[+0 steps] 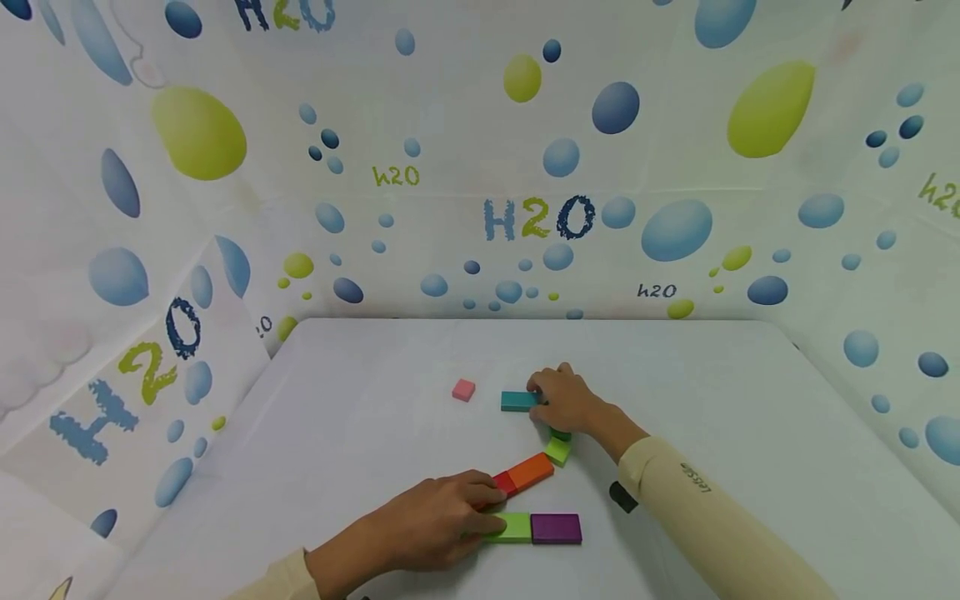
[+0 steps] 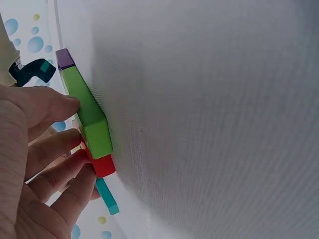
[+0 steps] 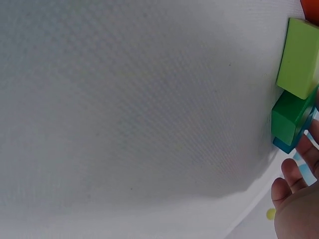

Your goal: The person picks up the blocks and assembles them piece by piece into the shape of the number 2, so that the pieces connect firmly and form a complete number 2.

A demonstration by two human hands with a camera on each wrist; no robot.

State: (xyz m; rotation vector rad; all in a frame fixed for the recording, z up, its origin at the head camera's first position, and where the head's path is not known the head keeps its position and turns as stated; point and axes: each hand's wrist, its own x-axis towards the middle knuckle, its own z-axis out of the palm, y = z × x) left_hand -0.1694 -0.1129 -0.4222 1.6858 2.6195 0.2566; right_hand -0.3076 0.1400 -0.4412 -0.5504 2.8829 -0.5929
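Note:
My left hand [image 1: 431,521] curls its fingers over the red block [image 1: 505,483], while the thumb rests on a long light green block [image 1: 516,527]. An orange block [image 1: 531,471] continues the red one at a slant. In the left wrist view, fingertips lie along the side of the red block [image 2: 103,167]. Farther back, my right hand [image 1: 570,400] pinches a teal block [image 1: 517,402] at its right end. Partly hidden below that hand is a dark green block [image 3: 289,117]; the small light green block [image 1: 558,451] adjoins it.
A purple block [image 1: 556,528] stands end to end with the long light green one. Left of the teal block sits a pink cube [image 1: 463,389]. A black device [image 1: 622,497] shows at the right wrist. The white table [image 1: 360,400] ends at a patterned curtain [image 1: 450,108].

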